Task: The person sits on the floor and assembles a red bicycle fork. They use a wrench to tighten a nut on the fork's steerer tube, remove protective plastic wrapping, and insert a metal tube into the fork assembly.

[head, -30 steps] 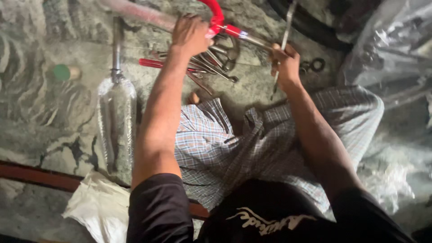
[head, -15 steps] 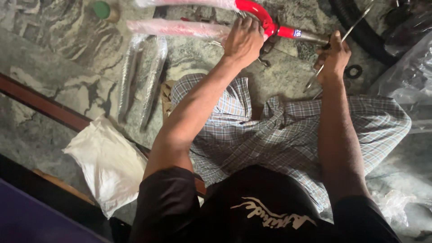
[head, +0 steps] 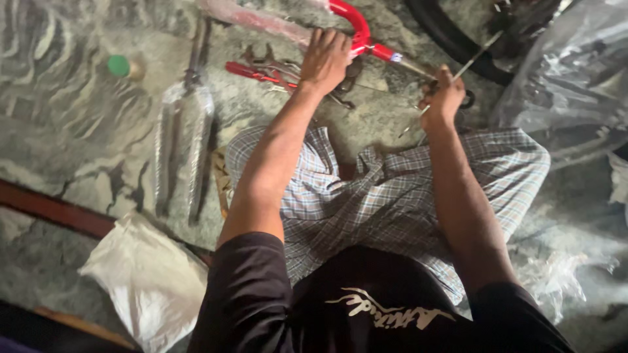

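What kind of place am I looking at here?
Probably a bicycle repair or assembly spot on a stone floor. A red bike frame tube, a plastic-wrapped fork, a tyre and loose hand tools lie around the seated person.

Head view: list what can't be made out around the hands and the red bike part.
- Red tube: cut off by the top edge; the left hand covers its middle.
- Thin rod in the right hand: blurred; its lower part is hidden in the fist.
- Tools under the left hand: overlapping and blurred, kinds unclear.
- Tyre: cut off by the top edge.
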